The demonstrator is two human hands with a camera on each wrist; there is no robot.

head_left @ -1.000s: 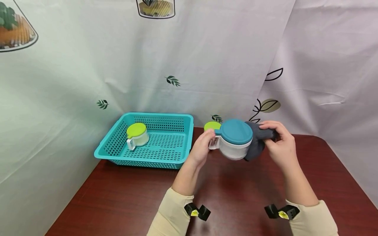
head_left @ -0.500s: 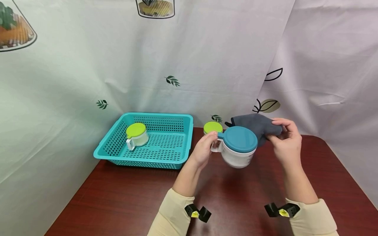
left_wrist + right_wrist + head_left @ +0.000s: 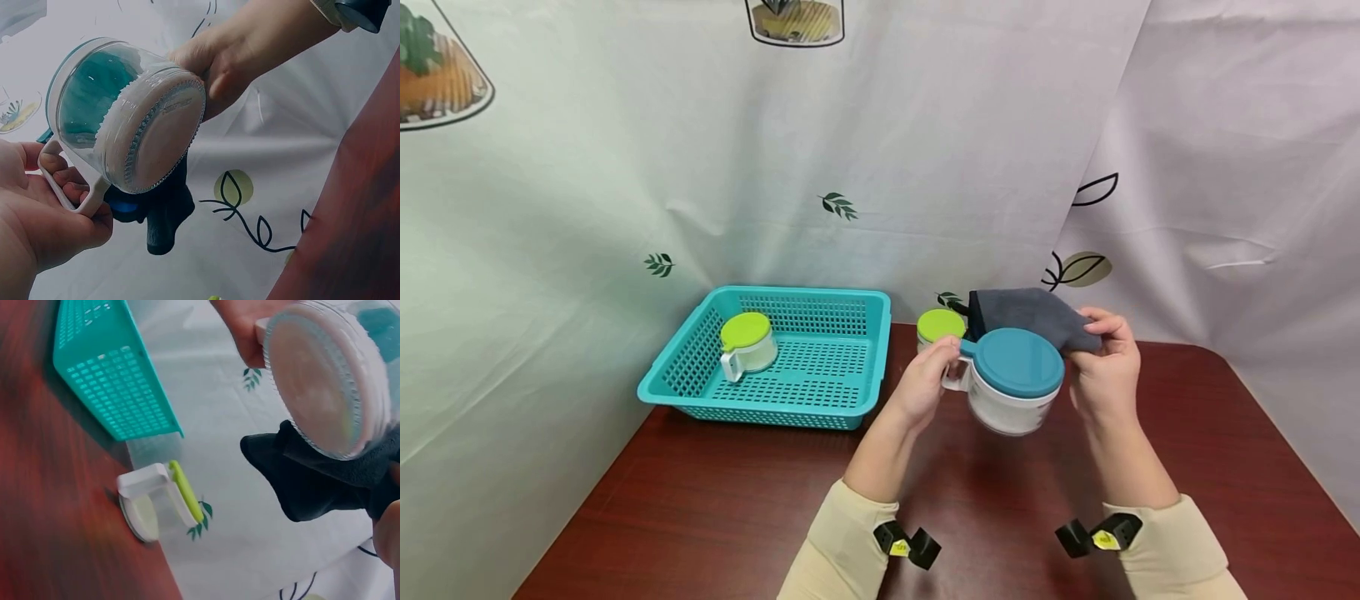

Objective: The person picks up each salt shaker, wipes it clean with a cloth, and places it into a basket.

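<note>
A clear seasoning jar [image 3: 1009,407] with a blue lid is held up above the table, tilted so its underside shows in both wrist views. White contents fill its lower part in the left wrist view. My left hand [image 3: 923,382] grips the jar's white handle [image 3: 56,178], fingers through the loop. Behind the jar's far right side, my right hand [image 3: 1108,362] pinches a dark grey cloth [image 3: 1026,310], which hangs loosely in the right wrist view. The jar partly hides the cloth in the head view.
A turquoise basket [image 3: 880,350] at the back left holds one green-lidded jar [image 3: 752,348]. Another green-lidded jar [image 3: 940,325] stands on the dark red table [image 3: 760,517] behind my left hand. A printed curtain [image 3: 925,167] borders the table.
The blue-lidded jar has moved a little right and down in my left hand. The cloth, beside the jar's right side before, now spreads behind it; my right hand has shifted slightly.
</note>
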